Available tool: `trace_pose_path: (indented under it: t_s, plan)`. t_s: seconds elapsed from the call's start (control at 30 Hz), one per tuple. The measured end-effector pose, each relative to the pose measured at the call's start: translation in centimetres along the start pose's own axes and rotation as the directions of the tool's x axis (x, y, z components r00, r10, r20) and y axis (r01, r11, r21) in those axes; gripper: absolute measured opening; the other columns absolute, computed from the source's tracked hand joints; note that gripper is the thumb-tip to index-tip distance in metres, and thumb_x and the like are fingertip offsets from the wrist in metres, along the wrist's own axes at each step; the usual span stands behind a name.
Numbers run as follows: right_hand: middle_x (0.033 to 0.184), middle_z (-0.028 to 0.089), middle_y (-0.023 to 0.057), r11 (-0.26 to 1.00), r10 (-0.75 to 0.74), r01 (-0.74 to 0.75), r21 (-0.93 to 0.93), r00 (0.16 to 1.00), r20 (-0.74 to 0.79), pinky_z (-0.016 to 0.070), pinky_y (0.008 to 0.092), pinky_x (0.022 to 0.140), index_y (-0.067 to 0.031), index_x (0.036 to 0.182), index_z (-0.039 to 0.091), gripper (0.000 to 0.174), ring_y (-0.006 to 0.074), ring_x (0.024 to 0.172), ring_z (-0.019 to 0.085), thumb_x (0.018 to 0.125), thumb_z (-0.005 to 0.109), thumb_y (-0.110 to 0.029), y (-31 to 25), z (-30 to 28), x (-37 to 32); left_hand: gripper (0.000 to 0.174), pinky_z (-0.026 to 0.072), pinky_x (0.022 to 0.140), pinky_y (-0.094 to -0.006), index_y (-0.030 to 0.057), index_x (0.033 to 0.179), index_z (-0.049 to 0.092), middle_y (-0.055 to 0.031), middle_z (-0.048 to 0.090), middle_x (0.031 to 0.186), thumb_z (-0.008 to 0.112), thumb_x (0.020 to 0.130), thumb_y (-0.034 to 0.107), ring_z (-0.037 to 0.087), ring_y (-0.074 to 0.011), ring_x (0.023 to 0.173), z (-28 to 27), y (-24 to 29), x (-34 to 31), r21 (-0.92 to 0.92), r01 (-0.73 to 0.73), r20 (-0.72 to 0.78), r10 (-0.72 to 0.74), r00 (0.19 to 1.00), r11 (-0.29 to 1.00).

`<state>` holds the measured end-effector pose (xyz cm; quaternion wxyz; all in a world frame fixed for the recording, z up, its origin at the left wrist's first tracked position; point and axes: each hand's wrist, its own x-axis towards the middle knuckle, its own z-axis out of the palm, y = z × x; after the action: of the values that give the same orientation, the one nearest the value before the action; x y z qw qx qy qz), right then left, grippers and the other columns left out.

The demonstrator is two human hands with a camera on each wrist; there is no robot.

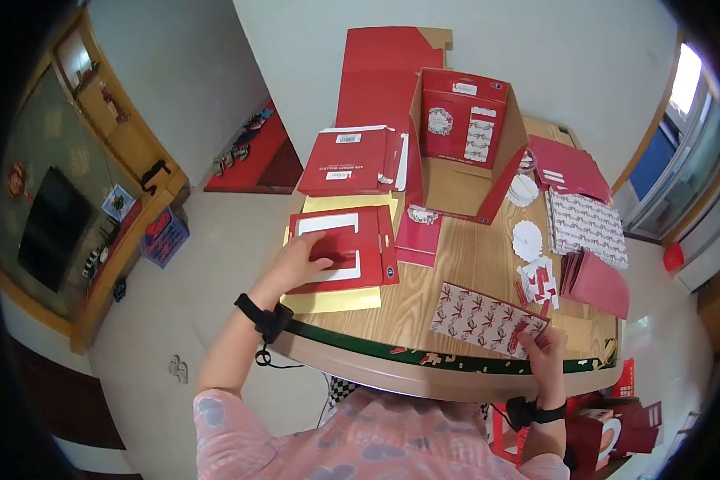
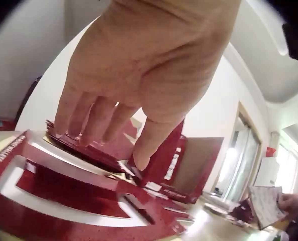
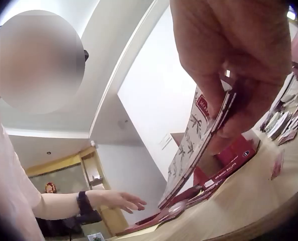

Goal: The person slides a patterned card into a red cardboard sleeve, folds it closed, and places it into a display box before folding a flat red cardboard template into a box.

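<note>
My left hand (image 1: 296,260) is over a red card package (image 1: 308,225) with white cut-out areas, fingers extended; in the left wrist view the hand (image 2: 149,65) hovers above the red card (image 2: 63,191), its fingers loosely spread. At the front right, my right hand (image 1: 546,356) pinches a patterned wallet (image 1: 480,318) with printed bows by its right end. The right wrist view shows the right hand's thumb and fingers (image 3: 216,108) gripping the edge of this thin wallet (image 3: 186,145), which is tilted up.
An open red box (image 1: 464,180) stands at the back centre, beside stacked red packages (image 1: 348,164). White round tags (image 1: 526,240), patterned wallets (image 1: 588,226) and pink-red envelopes (image 1: 600,284) lie on the right. Scraps lie along the green front edge (image 1: 360,344).
</note>
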<state>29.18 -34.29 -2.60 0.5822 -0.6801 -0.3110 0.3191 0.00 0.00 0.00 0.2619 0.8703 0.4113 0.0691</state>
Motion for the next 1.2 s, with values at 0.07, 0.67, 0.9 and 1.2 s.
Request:
trace_pose_path:
  t_s: [0.07, 0.67, 0.9, 1.2]
  plan:
    - [0.093, 0.064, 0.0062, 0.999, 0.010, -0.010, 0.036, 1.000, -0.017, 0.0463, 0.0239, 0.074, 0.0034, 0.103, 0.058, 0.021, 0.0100, 0.082, 0.058, 0.082, 0.056, 0.002, 0.1, 0.6, -0.5, 0.066, 0.0370, 0.096, -0.0377, 0.0010, 0.125, 0.044, -0.0221, 0.047, 0.125, 0.073, 0.069, 0.022, 0.044, -0.0360, 0.116, -0.5, -2.1, 1.1, 0.056, 0.024, 0.017, -0.025, 1.000, 0.998]
    - [0.093, 0.063, 0.0049, 0.992, -0.015, 0.026, 0.125, 0.996, -0.084, 0.0459, 0.0240, 0.074, 0.0024, 0.102, 0.057, 0.021, 0.0098, 0.083, 0.058, 0.082, 0.057, 0.001, 1.2, 1.5, 1.2, 0.042, 0.0416, 0.088, -0.0399, 0.0031, 0.110, 0.057, -0.0179, 0.058, 0.104, 0.069, 0.072, 0.018, 0.051, -0.0325, 0.103, -0.9, -0.5, 0.4, 0.251, -0.014, -0.188, 0.063, 0.980, 0.968]
    - [0.093, 0.063, 0.0052, 0.994, -0.017, 0.027, 0.109, 0.996, -0.091, 0.0460, 0.0243, 0.075, 0.0030, 0.104, 0.055, 0.022, 0.0101, 0.084, 0.058, 0.082, 0.055, 0.002, 1.1, 1.3, 0.8, 0.044, 0.0426, 0.087, -0.0393, 0.0050, 0.113, 0.056, -0.0177, 0.058, 0.106, 0.067, 0.073, 0.020, 0.052, -0.0316, 0.103, -0.5, -0.8, 1.0, 0.323, 0.027, -0.100, 0.006, 0.995, 0.946]
    - [0.098, 0.062, 0.0069, 0.996, 0.015, -0.010, 0.091, 0.998, -0.064, 0.0460, 0.0259, 0.078, 0.0033, 0.110, 0.052, 0.029, 0.0117, 0.087, 0.058, 0.082, 0.054, 0.004, 2.3, 0.9, 0.1, 0.047, 0.0441, 0.087, -0.0384, 0.0027, 0.114, 0.056, -0.0179, 0.059, 0.107, 0.067, 0.070, 0.018, 0.054, -0.0312, 0.102, 1.4, -2.1, 2.5, 0.360, -0.095, -0.091, 0.136, 0.987, 0.928]
